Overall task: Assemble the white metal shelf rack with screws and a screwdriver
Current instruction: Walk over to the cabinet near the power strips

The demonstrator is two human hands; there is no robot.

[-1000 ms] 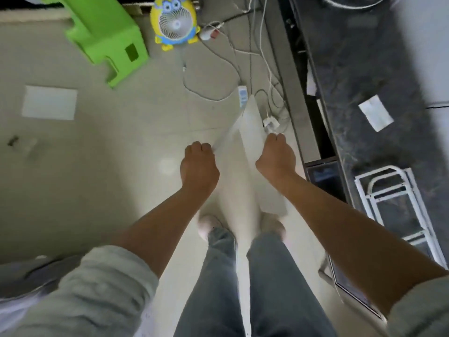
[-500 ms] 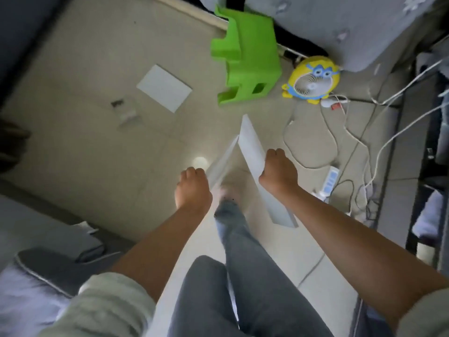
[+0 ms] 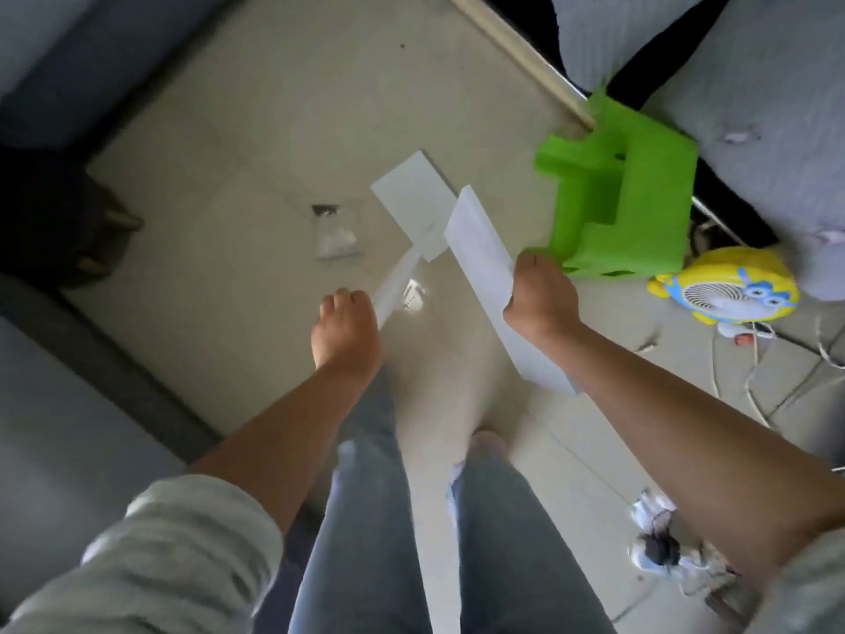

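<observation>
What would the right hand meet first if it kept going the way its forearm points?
Probably the green stool, just beyond the right hand gripping the white panel; depth is unclear, so it may pass above.

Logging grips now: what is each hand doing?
Left hand: grips a narrow white panel.
Right hand: grips a wider white panel.

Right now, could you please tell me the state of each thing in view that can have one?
left hand: fingers curled round the thin white panel.
right hand: grips the wide white panel.
thin white panel: held off the floor, edge-on.
wide white panel: held off the floor, tilted.
green stool: tipped on its side.
yellow fan: lying on the floor.
flat white sheet: lying on the floor.
</observation>
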